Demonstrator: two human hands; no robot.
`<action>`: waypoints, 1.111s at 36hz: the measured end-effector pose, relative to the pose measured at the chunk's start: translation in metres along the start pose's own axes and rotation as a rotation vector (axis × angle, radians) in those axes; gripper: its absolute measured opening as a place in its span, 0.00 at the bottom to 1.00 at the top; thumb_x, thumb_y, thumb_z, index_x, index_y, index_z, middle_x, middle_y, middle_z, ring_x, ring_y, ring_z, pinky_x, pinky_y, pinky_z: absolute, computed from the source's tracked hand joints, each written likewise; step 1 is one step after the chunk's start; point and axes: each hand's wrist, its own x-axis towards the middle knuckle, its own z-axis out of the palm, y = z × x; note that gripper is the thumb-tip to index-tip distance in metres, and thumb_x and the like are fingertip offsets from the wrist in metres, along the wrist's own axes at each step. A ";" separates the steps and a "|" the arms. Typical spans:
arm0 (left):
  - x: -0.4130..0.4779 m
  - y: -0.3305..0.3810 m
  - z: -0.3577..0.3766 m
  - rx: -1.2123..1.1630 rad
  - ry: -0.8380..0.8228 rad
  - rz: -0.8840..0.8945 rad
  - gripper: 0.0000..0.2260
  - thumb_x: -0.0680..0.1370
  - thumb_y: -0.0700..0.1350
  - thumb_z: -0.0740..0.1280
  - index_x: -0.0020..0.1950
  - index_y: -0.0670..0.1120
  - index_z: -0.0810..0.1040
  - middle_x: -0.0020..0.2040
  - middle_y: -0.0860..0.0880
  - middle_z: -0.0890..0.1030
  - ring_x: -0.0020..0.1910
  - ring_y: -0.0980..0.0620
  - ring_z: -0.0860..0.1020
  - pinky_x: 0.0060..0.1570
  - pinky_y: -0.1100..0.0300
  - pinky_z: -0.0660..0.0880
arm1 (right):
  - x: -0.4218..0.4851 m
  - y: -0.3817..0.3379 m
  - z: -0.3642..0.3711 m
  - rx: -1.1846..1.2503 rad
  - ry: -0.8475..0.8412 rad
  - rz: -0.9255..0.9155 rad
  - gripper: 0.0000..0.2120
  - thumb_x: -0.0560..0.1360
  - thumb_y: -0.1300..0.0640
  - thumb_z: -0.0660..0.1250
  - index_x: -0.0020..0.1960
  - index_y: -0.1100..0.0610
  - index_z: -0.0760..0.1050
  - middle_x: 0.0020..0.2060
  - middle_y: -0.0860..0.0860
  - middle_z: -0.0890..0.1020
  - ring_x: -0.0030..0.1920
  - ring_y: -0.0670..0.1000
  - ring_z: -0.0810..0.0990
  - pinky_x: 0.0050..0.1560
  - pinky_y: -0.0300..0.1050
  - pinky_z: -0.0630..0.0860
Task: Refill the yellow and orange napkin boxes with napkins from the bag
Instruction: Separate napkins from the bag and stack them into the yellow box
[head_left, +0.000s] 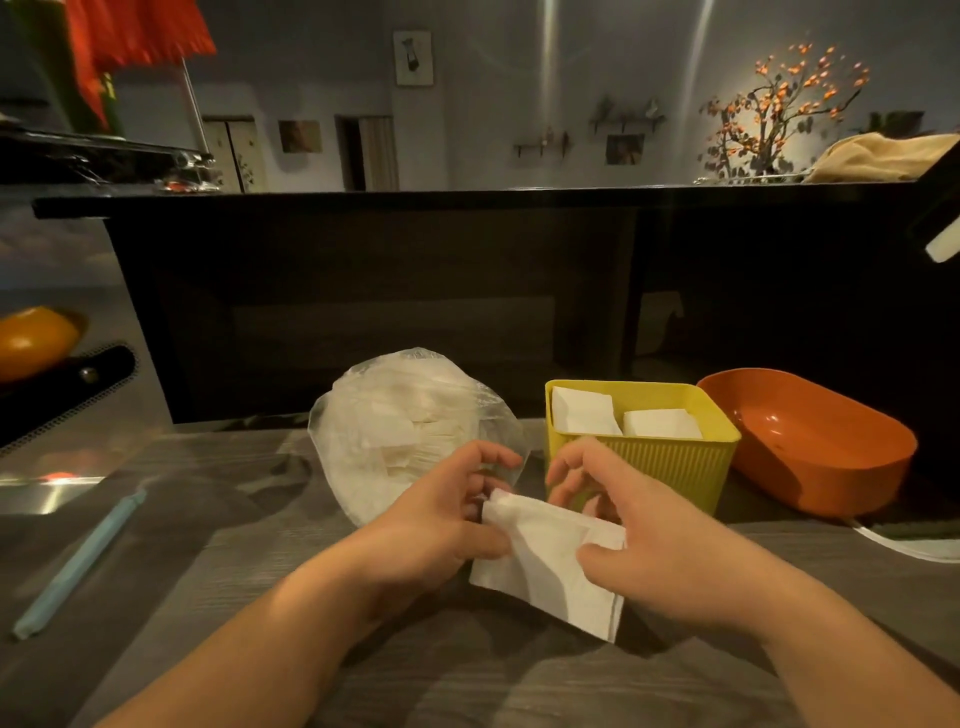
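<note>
Fingers (496, 457) of your left hand (441, 525) and right hand (665, 545) curl, thumbs pinching the napkin (545, 571); it looks light, limp; hold folded edges; yellow box (675, 462) at one o'clock

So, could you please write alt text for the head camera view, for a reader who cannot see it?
A left hand and right hand pinch a folded white napkin over a grey wooden table. Behind them stand a clear bag of napkins, a yellow box holding two napkin stacks, and an orange box showing none.

Two hands (441, 525) (667, 553), two boxes (670, 467) (831, 470), one bag (384, 431), one pen (78, 566)
</note>
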 end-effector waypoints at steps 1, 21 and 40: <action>0.000 0.005 0.000 0.010 -0.026 -0.002 0.31 0.72 0.26 0.71 0.66 0.56 0.74 0.60 0.43 0.79 0.57 0.44 0.82 0.58 0.47 0.81 | -0.003 -0.003 -0.005 -0.043 -0.033 -0.014 0.26 0.74 0.60 0.70 0.54 0.31 0.65 0.49 0.28 0.71 0.50 0.38 0.76 0.48 0.37 0.81; 0.055 0.051 0.040 0.716 0.236 0.401 0.11 0.77 0.54 0.72 0.57 0.59 0.76 0.55 0.61 0.75 0.56 0.59 0.74 0.53 0.63 0.77 | -0.045 0.041 -0.084 0.431 0.020 0.098 0.29 0.71 0.71 0.73 0.56 0.38 0.80 0.55 0.37 0.78 0.55 0.44 0.83 0.50 0.47 0.83; 0.019 0.052 0.015 0.967 -0.063 0.536 0.08 0.73 0.63 0.70 0.43 0.60 0.79 0.43 0.61 0.78 0.53 0.61 0.74 0.55 0.63 0.66 | -0.024 0.025 -0.106 0.682 0.347 0.249 0.26 0.72 0.76 0.66 0.63 0.51 0.79 0.60 0.52 0.81 0.58 0.58 0.83 0.49 0.50 0.83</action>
